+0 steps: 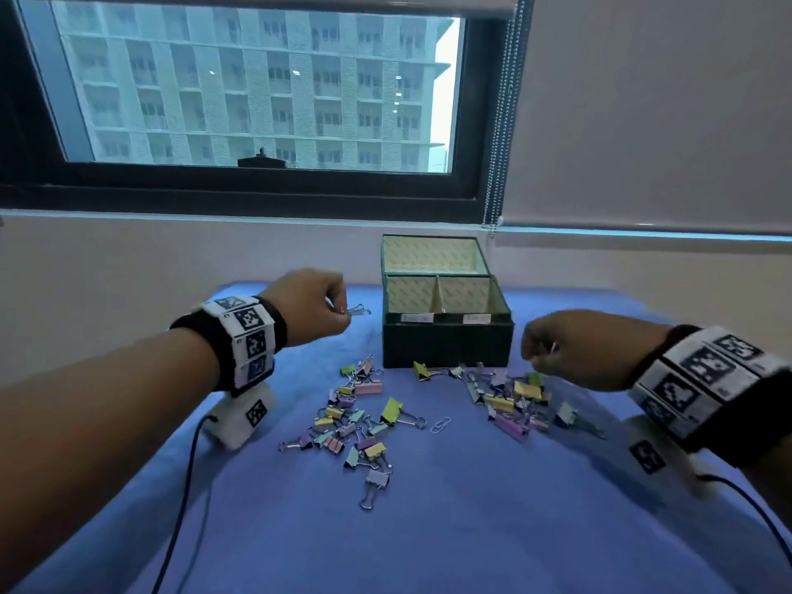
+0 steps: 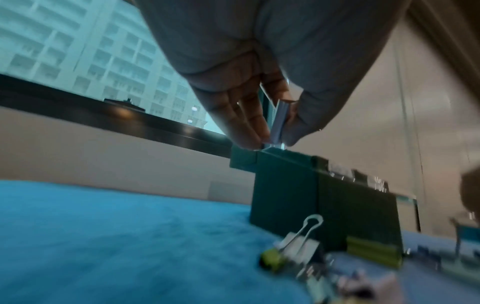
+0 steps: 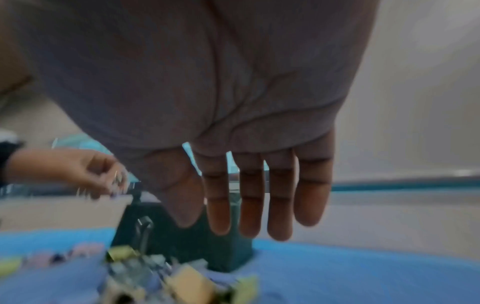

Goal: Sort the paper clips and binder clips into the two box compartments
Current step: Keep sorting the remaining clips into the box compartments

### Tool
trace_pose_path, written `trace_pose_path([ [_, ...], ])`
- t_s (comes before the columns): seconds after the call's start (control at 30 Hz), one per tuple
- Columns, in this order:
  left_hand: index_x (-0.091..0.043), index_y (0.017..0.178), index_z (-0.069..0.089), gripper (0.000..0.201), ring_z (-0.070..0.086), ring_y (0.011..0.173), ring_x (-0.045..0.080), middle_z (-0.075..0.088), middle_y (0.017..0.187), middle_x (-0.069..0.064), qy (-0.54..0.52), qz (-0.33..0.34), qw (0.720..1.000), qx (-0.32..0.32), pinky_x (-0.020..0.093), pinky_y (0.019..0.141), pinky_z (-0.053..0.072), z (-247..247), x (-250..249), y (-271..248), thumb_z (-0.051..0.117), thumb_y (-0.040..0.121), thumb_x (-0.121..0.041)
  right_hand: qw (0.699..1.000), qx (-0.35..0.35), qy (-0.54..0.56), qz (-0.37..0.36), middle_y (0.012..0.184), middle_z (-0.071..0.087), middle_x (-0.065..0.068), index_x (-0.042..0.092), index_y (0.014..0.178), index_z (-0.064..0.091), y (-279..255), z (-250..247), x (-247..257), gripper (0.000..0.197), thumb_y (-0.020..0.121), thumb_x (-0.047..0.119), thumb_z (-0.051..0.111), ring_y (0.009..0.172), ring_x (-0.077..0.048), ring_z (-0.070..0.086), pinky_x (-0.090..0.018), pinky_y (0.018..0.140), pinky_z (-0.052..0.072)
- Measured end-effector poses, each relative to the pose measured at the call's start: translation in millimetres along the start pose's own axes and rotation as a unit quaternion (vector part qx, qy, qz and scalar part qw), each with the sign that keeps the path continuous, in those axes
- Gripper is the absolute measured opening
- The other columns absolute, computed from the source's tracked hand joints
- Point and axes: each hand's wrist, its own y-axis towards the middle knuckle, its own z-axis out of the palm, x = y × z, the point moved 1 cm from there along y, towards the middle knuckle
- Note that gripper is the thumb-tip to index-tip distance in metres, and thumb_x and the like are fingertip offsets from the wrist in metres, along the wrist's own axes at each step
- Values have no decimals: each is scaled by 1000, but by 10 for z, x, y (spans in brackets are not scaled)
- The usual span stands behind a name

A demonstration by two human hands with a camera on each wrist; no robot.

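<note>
A dark green box (image 1: 445,340) with its lid up and two compartments split by a divider (image 1: 437,298) stands at the back of the blue cloth. My left hand (image 1: 343,312) hovers just left of the box and pinches a small pale binder clip (image 1: 358,311), whose wire handle points at the box. The left wrist view shows that clip (image 2: 279,121) between thumb and fingers, level with the box (image 2: 285,189) rim. My right hand (image 1: 529,353) hangs in front of the box's right corner, above the right pile; its fingers (image 3: 250,216) are straight and hold nothing.
Pastel binder clips lie in two heaps on the cloth: one front left of the box (image 1: 355,422), one front right (image 1: 514,400). A lone paper clip (image 1: 440,425) lies between them. Cables trail from both wrists. A wall and window stand behind the table.
</note>
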Motion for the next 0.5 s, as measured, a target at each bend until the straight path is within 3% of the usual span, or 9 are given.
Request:
trace_pose_path([
  [0.07, -20, 74, 62, 11, 62, 72, 13, 67, 75, -8, -30, -1, 999, -27, 26, 62, 48, -15, -172, 131, 72, 75, -24, 995, 55, -72, 43, 115, 58, 3, 29, 114, 57, -90, 152, -158, 20, 95, 29, 48, 91, -18, 52, -32, 85, 46],
  [0.17, -16, 75, 61, 13, 56, 62, 11, 62, 69, -7, -72, 4, 997, -16, 23, 55, 42, 74, -443, 257, 73, 76, -22, 994, 85, -34, 55, 108, 58, 4, 27, 116, 58, -145, 238, -247, 23, 95, 30, 49, 91, -17, 56, -29, 80, 49],
  [0.27, -19, 76, 60, 13, 57, 69, 12, 61, 73, -9, -68, 0, 998, -10, 24, 59, 42, 214, -650, 328, 72, 76, -23, 997, 55, 34, 46, 96, 61, 9, 27, 102, 61, -161, 245, -286, 13, 91, 30, 57, 84, -12, 57, -22, 66, 44],
  [0.4, -22, 88, 63, 22, 59, 81, 13, 63, 86, -8, -16, -13, 1000, -4, 26, 71, 47, 240, -747, 342, 77, 76, -35, 995, 28, 99, 2, 87, 68, 11, 26, 89, 64, -149, 279, -229, 9, 83, 30, 69, 81, -9, 63, -26, 73, 51],
  [0.5, -24, 95, 64, 31, 58, 89, 11, 62, 96, -10, -15, -2, 1000, -15, 26, 80, 46, 140, -688, 245, 81, 73, -37, 982, 49, 182, -25, 70, 69, 12, 24, 85, 66, -161, 325, -122, 17, 74, 27, 78, 66, -13, 65, -32, 67, 55],
])
